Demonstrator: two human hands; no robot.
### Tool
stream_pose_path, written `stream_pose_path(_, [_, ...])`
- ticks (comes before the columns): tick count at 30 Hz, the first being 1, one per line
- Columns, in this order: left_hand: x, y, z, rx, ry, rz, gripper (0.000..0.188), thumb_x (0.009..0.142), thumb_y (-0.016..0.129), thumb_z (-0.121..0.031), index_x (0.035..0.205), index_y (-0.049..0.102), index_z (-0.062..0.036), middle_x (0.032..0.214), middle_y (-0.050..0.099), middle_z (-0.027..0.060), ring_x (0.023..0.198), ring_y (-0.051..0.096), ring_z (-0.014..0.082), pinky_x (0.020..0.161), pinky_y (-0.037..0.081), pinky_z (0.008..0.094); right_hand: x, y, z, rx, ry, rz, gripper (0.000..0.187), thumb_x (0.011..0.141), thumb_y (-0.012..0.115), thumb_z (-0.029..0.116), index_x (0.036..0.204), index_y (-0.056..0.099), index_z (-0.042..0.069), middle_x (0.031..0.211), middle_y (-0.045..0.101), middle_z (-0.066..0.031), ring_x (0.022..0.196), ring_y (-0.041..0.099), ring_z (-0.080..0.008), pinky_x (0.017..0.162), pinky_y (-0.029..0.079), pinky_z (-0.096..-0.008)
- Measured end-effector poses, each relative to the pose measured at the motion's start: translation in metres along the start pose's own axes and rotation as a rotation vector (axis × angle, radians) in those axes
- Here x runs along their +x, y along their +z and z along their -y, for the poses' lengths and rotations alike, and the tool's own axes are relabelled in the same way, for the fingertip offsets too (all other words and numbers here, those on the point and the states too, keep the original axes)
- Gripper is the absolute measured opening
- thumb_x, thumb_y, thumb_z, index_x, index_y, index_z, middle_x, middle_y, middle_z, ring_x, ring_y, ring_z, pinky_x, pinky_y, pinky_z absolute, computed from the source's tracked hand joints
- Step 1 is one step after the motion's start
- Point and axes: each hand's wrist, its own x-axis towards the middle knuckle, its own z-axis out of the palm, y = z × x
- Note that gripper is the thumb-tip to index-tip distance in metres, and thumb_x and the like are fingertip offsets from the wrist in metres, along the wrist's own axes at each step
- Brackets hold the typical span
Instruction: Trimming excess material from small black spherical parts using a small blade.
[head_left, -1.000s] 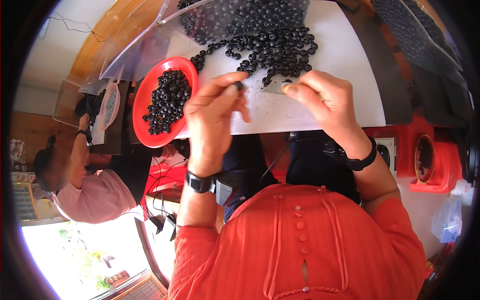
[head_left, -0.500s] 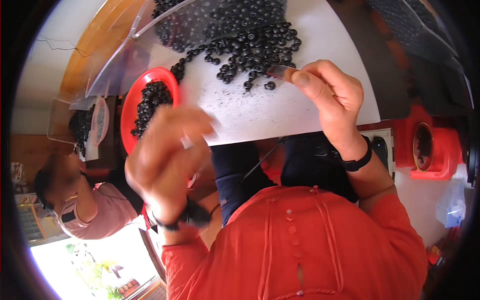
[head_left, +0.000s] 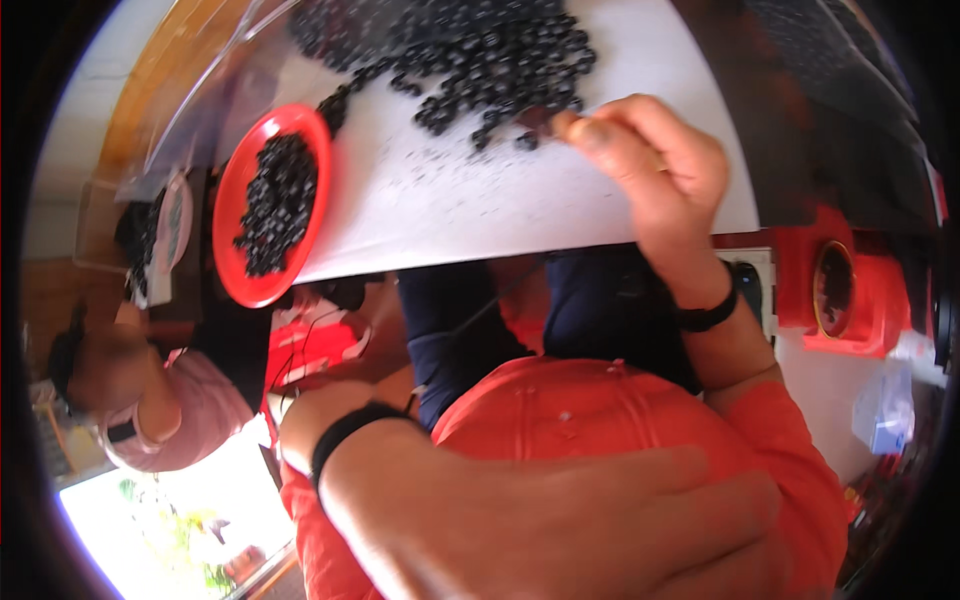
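My right hand is closed above the white tabletop, at the near edge of a loose heap of black beads. Pinched between its thumb and fingers is a small, thin, flat, dark-looking piece, blurred now, its tip over the nearest beads. My left hand is drawn back close in front of my red top, palm hidden, fingers stretched out and nothing visible in them. Beyond it, at the table's left edge, stands a red oval dish holding a pile of black beads.
A clear plastic sheet slants over the table's far left. Dark specks lie scattered on the tabletop. Another person sits at the left near a pink dish. At the right stands a red stool-like object beside a clear bag.
My left hand has swung from beside the red dish back to my chest, leaving the dish in full view. My right hand keeps its pinch nearly in place. The view has shifted slightly.
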Motion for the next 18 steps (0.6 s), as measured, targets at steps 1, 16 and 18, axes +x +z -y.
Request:
stream_pose_path(1, [0.003,0.0,0.008,-0.039,0.006,0.001,0.013,0.089,0.066,-0.006,0.102,0.068,-0.0033,0.095,0.072,0.0189,0.077,0.07,0.0307,0.062,0.053,0.0376,0.001,-0.002,0.001,0.027,0.012,-0.001,0.024,0.096,0.081,0.019,0.086,0.074,-0.001,0.07,0.068,-0.0008,0.064,0.056,-0.004,0.056,0.043,-0.0241])
stream_pose_path(16, [-0.059,-0.042,0.107,0.794,-0.766,-0.482,0.013,0.084,0.08,0.003,0.096,0.075,0.0011,0.086,0.065,0.0062,0.074,0.062,0.0134,0.064,0.048,0.0285,-0.002,-0.01,0.005,0.098,0.02,-0.032,0.021,0.098,0.08,0.015,0.089,0.074,-0.004,0.078,0.076,-0.0045,0.067,0.06,-0.0039,0.06,0.047,-0.0212])
stream_pose_path(18, [-0.058,-0.042,0.114,0.807,-0.767,-0.448,0.013,0.083,0.081,0.001,0.095,0.074,0.0014,0.087,0.066,0.0081,0.075,0.064,0.0174,0.065,0.049,0.0317,-0.003,-0.008,0.005,0.093,0.008,-0.046,0.022,0.098,0.08,0.015,0.089,0.074,-0.004,0.077,0.075,-0.0044,0.067,0.06,-0.0039,0.059,0.046,-0.0215])
